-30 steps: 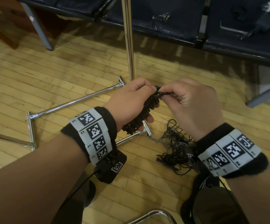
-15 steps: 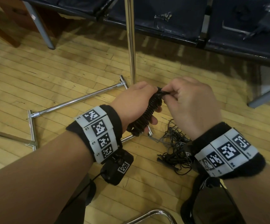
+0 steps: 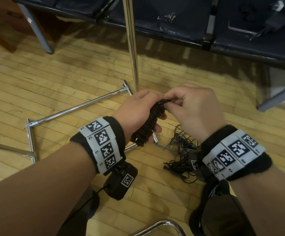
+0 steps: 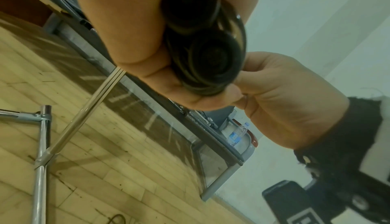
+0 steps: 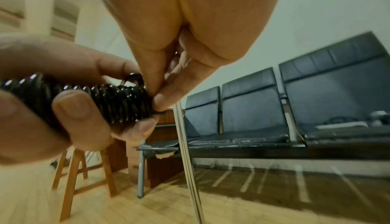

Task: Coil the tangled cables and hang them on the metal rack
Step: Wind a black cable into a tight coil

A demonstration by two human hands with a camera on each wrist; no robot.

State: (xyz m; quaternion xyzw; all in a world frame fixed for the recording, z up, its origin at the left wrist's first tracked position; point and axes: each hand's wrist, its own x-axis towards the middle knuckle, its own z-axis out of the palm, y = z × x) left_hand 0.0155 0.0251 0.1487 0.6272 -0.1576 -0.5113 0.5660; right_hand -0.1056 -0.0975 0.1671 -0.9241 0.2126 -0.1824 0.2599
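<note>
My left hand point(image 3: 138, 113) grips a black spiral-coiled cable point(image 3: 148, 123) held above the floor, fingers wrapped round its length. My right hand point(image 3: 194, 108) pinches the coil's upper end between thumb and fingertips. The right wrist view shows the coiled cable point(image 5: 94, 101) with my right fingertips point(image 5: 160, 102) at its end turn. From the left wrist the coiled cable point(image 4: 202, 44) is seen end-on in my palm. A tangle of thin black cables point(image 3: 181, 155) lies on the floor under my right wrist. The chrome rack's upright pole point(image 3: 131, 45) rises just behind my hands; its base frame point(image 3: 73, 109) lies to the left.
A row of dark blue seats point(image 3: 172, 17) stands behind the pole, with small items on the right seat. A wooden stool point(image 5: 80, 177) is at the far left. A chrome tube point(image 3: 160, 225) curves at the bottom edge. The floor is wood planks.
Both hands stayed together on the coiled cable and shifted slightly; the right fingers keep working at its upper end. The tangle on the floor has not moved.
</note>
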